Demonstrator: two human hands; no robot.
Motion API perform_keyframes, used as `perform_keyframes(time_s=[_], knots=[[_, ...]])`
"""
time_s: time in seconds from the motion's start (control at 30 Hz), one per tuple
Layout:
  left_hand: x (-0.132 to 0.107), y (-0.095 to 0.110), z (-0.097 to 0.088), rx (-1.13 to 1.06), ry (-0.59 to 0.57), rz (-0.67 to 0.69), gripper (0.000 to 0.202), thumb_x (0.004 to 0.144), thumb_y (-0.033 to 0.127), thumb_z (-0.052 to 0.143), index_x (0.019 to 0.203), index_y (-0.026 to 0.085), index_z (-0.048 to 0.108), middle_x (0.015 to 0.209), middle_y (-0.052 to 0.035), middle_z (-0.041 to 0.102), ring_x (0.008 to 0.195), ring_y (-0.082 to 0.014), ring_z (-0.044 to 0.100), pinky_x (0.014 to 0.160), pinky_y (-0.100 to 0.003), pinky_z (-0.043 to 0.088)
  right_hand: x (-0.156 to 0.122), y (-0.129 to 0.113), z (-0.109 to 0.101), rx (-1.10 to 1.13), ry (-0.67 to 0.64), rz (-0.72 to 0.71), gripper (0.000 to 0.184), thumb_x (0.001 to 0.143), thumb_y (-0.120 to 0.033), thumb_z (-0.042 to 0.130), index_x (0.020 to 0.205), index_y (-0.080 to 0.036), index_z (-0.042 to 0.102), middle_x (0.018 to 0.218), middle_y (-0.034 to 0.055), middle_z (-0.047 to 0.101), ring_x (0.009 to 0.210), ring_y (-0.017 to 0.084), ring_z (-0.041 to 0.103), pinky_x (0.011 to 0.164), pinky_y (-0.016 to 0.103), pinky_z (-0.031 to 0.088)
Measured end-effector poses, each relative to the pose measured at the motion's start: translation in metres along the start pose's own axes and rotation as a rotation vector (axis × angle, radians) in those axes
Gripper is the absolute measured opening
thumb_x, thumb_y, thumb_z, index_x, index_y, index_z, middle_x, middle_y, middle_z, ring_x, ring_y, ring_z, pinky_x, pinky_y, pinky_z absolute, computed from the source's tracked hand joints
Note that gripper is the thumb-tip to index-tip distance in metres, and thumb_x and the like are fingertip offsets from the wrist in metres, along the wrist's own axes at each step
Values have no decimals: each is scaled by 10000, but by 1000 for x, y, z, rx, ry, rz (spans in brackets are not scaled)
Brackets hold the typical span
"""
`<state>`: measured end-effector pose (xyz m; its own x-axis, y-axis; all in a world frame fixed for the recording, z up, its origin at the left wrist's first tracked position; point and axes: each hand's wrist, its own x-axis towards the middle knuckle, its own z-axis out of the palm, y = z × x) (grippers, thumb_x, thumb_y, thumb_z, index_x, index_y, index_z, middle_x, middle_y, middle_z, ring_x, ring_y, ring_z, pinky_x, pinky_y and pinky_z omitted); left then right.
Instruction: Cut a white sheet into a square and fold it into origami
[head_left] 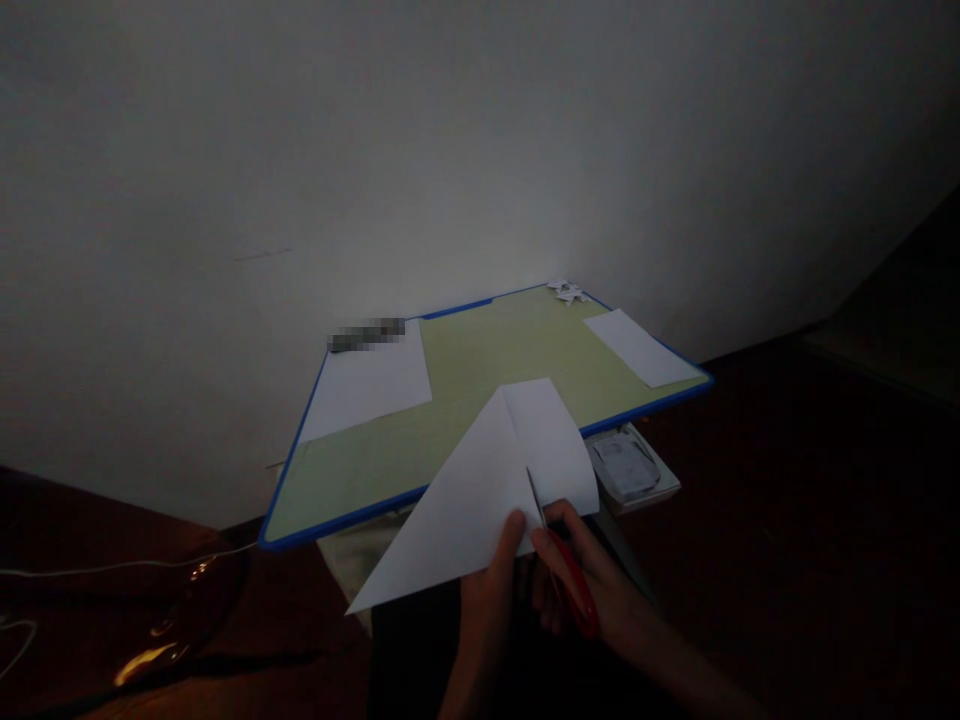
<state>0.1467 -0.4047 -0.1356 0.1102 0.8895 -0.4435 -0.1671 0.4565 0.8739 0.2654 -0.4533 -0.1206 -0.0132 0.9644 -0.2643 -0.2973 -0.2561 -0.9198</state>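
A folded white sheet of paper is up in front of me, over the near edge of the table. My left hand pinches its lower edge, thumb on top and the other fingers hidden beneath. Red-handled scissors are in my right hand, with the fingers around the handles. One dark blade lies over the paper, pointing away from me along a cut line. To the right of the blade, a curved flap of the paper bends away.
A pale green table with a blue rim stands against the grey wall. On it lie a white sheet at left, another paper piece at right and small paper scraps in the far corner. A white box sits below the right side.
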Motion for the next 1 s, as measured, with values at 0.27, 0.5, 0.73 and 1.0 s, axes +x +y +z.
perform_keyframes(time_s=[0.27, 0.5, 0.73, 1.0], knots=[[-3, 7, 0, 57, 2, -9, 593, 653, 723, 834, 602, 173, 620, 426, 22, 510, 388, -136, 482, 414, -261, 383, -1, -3, 0, -24, -1, -16, 536, 929, -735, 616, 1068, -240, 463, 676, -64, 673, 493, 79, 588, 455, 173, 467], [-3, 9, 1, 67, 53, 29, 603, 627, 739, 844, 655, 175, 634, 455, 27, 528, 420, -131, 471, 447, -262, 376, -2, -3, -5, -17, -18, 24, 579, 897, -770, 625, 1079, -241, 475, 646, -68, 663, 463, 86, 587, 422, 167, 442], [-2, 4, -2, 85, 29, 15, 591, 675, 737, 818, 655, 180, 622, 456, 28, 520, 429, -137, 477, 459, -267, 386, -4, -5, -4, -4, -33, 28, 640, 858, -811, 630, 1097, -240, 466, 650, -69, 662, 469, 84, 580, 441, 173, 461], [-5, 15, -2, 91, 35, 35, 541, 647, 658, 878, 668, 169, 648, 477, 23, 548, 456, -132, 484, 501, -267, 417, -3, -7, -3, -2, -32, 23, 645, 855, -823, 618, 1090, -241, 468, 634, -66, 661, 464, 90, 582, 442, 177, 456]])
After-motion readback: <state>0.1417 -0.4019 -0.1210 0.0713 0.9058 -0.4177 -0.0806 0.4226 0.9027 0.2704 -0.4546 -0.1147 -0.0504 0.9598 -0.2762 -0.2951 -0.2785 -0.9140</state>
